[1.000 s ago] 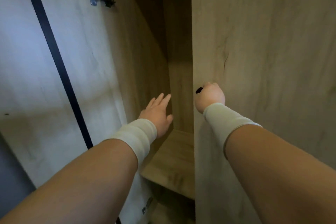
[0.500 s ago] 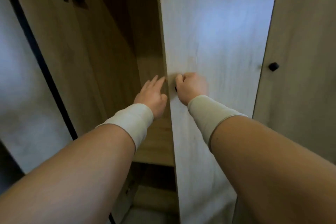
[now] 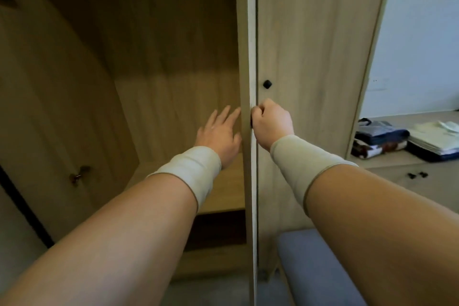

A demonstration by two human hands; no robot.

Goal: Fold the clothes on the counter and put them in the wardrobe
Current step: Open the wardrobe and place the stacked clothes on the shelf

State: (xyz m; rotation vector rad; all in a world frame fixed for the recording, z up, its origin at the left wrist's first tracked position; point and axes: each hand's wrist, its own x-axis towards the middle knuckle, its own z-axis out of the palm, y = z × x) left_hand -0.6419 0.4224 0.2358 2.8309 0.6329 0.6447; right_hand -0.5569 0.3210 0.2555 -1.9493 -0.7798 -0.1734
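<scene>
Right hand curls its fingers round a small dark knob on the edge-on wardrobe door, probably to swing it. Left hand, fingers straight and slightly spread, reaches into the opening above a bare shelf. Wardrobe is pale wood-grain board, matte. Folded clothes, soft layered stacks, lie on the tabletop to the right, not yet stored.

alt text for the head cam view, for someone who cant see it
A person's right hand grips the edge-on wardrobe door at its knob, while the open left hand reaches into the bare wardrobe. Folded clothes sit on the counter at right.
</scene>
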